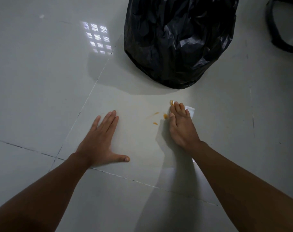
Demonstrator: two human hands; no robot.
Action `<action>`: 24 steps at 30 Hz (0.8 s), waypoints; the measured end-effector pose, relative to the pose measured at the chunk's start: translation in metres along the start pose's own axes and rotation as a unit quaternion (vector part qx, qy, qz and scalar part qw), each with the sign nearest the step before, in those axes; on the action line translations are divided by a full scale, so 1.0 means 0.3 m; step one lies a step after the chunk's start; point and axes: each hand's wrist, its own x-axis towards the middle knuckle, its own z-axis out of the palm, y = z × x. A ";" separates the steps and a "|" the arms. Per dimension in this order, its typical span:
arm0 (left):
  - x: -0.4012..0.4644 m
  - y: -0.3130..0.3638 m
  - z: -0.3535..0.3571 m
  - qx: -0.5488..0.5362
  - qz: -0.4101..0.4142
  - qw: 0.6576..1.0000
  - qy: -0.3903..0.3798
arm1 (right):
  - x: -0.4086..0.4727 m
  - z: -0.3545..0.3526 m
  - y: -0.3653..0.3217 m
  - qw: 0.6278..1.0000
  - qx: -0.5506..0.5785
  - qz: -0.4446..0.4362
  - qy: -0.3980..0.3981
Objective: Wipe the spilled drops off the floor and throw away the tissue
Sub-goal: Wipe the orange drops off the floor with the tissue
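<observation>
So the right hand (181, 126) has its fingers (177, 111) laid flat and close together, pressing a white tissue (191, 110) onto the floor (41, 97), with only a corner of the tissue peeking out past the fingertips. The left hand (100, 139) is just planted palm-down on the tile, fingers together, thumb splayed out, holding nothing, looks like it's only there for balance. Between the two hands, right beside the tissue, there are a few orange drops (155, 123) and a faint smear still on the tile, plus one blob up by the fingertips, so I'd say the wiping is mid-way, not finished. Next move probably needs a sweep leftward over those drops, then bunching the tissue up so the mess stays inside. The black trash bag (179, 41) sits just beyond the spill, well within reach. Its top is cut off, so no idea what's in it or whether it's open.
</observation>
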 end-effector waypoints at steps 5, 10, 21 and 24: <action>0.000 0.001 -0.004 0.001 0.001 1.000 -0.001 | 0.011 0.029 -0.049 1.000 -0.012 0.013 -0.019; -0.001 0.004 -0.004 0.005 0.003 1.000 0.004 | 0.014 0.056 -0.071 0.999 -0.019 0.015 -0.046; -0.003 0.006 -0.010 0.016 0.000 1.000 -0.004 | -0.068 0.087 -0.149 0.993 -0.019 -0.053 -0.100; -0.001 0.007 -0.012 0.009 -0.004 1.000 -0.007 | -0.063 0.048 -0.125 0.993 0.021 -0.065 -0.100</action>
